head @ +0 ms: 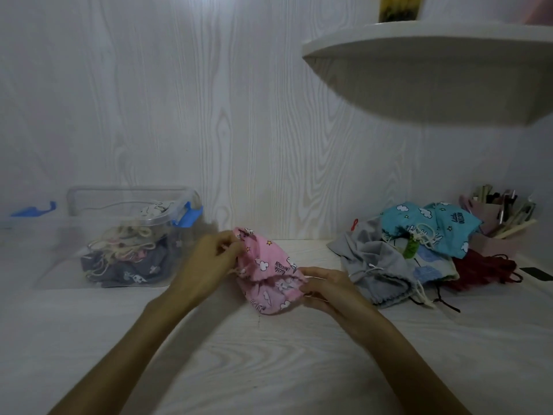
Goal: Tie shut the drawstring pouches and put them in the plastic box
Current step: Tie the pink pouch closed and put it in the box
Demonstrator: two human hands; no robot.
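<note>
I see the pale woodgrain surface (269,369) under everything, with the pink pouch (269,274) lying near its middle as my landmark. Left of the pink pouch stands the clear plastic box (128,235), tied pouches already inside it. Right of the pink pouch lies a heap of loose pouches (419,253). My left hand (206,262) pinches the pink pouch's upper left edge; my right hand (332,289) pinches its lower right edge, fingers curled into the cloth.
</note>
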